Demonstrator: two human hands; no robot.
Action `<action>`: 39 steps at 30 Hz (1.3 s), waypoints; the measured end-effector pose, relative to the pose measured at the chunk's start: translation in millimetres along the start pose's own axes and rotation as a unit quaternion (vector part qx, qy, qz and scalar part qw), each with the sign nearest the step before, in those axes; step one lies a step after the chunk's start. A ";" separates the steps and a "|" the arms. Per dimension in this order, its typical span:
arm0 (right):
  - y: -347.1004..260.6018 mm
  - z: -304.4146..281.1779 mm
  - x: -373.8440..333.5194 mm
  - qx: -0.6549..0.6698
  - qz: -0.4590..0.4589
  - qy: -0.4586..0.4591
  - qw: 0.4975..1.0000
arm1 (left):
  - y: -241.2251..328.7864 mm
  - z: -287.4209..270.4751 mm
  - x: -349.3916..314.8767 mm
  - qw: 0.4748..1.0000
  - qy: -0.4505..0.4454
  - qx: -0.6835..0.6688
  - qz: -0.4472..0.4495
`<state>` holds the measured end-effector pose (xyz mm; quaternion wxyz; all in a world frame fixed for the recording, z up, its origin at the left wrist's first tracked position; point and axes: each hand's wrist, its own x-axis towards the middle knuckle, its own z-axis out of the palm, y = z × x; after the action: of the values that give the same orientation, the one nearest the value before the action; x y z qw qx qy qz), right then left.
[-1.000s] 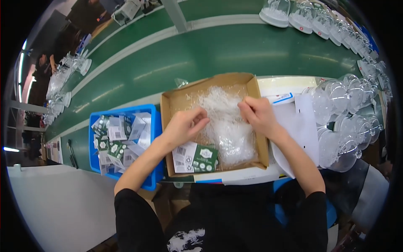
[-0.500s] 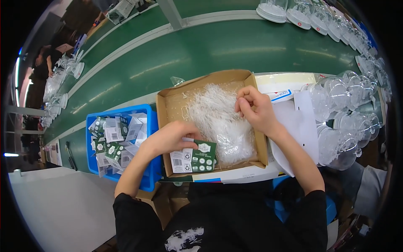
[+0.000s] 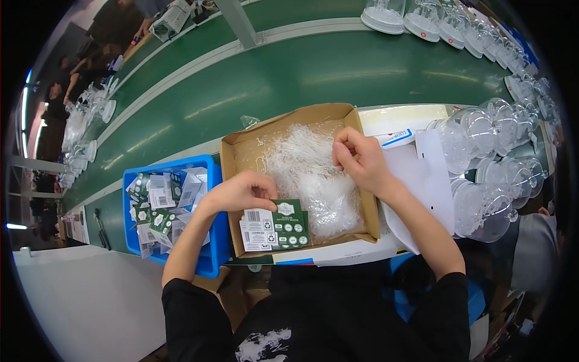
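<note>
Fingers of your left hand [image 3: 241, 192] pinch a green-and-white card [image 3: 274, 225] in the cardboard box [image 3: 232, 158]. Your right hand [image 3: 359, 160] grips clear plastic ties [image 3: 301, 166], fingers closed.

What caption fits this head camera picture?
Left hand holds a green-and-white card; right hand picks at clear plastic strands in a cardboard box.

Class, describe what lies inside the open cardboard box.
The cardboard box holds a heap of clear plastic strands and green-and-white cards under the left hand. The box's floor beneath is covered.
</note>
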<state>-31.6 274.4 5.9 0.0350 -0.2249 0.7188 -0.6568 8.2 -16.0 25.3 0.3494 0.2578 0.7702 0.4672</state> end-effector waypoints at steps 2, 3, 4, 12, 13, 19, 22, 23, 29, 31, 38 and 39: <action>-3.1 -2.7 2.7 -0.040 0.016 -0.036 0.998 | 3.3 -3.9 -1.8 1.000 0.026 -0.003 0.004; -2.8 -3.9 2.6 -0.040 0.016 -0.030 0.999 | 2.2 -3.9 -0.4 1.000 0.021 0.000 0.005; -4.0 -5.9 3.4 -0.072 0.011 -0.051 0.996 | 0.9 -2.6 0.4 0.999 0.041 -0.012 -0.007; 9.8 -5.6 -4.5 -0.124 -0.070 0.059 0.988 | 7.9 17.6 15.2 0.952 0.292 0.093 -0.025; 1.2 0.0 -2.0 -0.083 -0.072 0.034 0.993 | -1.6 20.6 9.6 0.926 0.358 0.108 0.042; -9.2 0.3 -6.5 -0.085 -0.171 0.107 0.976 | 42.2 20.3 58.5 0.944 0.314 0.025 0.097; -6.5 -1.3 -2.2 -0.066 -0.234 0.159 0.957 | 76.7 20.2 93.9 0.943 0.301 0.043 0.134; 2.0 -2.6 -0.6 -0.103 -0.234 0.165 0.953 | 85.1 22.6 106.5 0.933 0.320 0.012 0.161; 1.4 1.0 4.8 -0.056 -0.162 0.150 0.974 | 55.2 25.6 128.6 0.899 0.385 -0.069 0.198; 2.1 1.7 3.4 -0.058 -0.163 0.143 0.975 | 55.3 27.8 122.7 0.904 0.376 -0.075 0.189; -11.2 -3.9 -2.1 -0.012 -0.108 0.101 0.989 | 64.2 26.1 118.9 0.907 0.349 0.051 0.230; -10.0 -1.3 -0.7 -0.021 -0.110 0.122 0.986 | 64.6 23.7 119.0 0.904 0.357 0.058 0.227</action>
<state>-28.7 275.5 15.4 -0.1302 -0.2221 0.7023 -0.6637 -42.9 110.7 40.5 -0.0803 0.2616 0.7896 0.5492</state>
